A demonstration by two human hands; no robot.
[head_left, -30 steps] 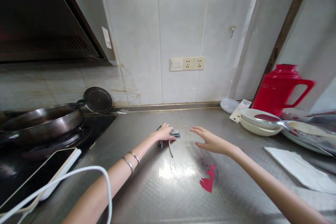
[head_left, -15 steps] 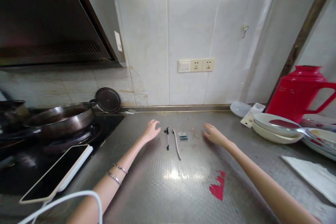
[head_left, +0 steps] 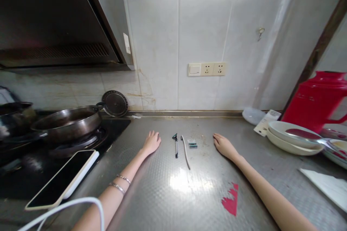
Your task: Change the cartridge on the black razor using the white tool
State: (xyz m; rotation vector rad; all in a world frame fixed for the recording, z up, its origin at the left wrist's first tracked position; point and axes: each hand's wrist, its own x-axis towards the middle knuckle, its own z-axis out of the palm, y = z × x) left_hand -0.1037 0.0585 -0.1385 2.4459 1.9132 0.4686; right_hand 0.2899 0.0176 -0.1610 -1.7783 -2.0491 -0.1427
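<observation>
Three small things lie side by side on the steel counter (head_left: 189, 195): a thin dark razor-like handle (head_left: 176, 145), a slim white stick (head_left: 185, 147), and a small green and clear cartridge (head_left: 192, 143). My left hand (head_left: 151, 142) lies flat on the counter just left of the dark handle, fingers stretched out, holding nothing. Palm down and open, my right hand (head_left: 223, 145) rests to the right of the cartridge, a short gap away. Two thin bracelets circle my left wrist.
A dark pan (head_left: 67, 122) sits on the black hob at left, with a phone (head_left: 62, 178) and white cable (head_left: 67, 205) in front. Stacked white plates (head_left: 287, 138), a red jug (head_left: 316, 99) and a paper sheet (head_left: 328, 187) stand right. A red mark (head_left: 230, 202) is on the counter.
My left hand let go of the small things and moved left. Both hands have settled flat on the counter, wider apart. The view has shifted so everything sits further right.
</observation>
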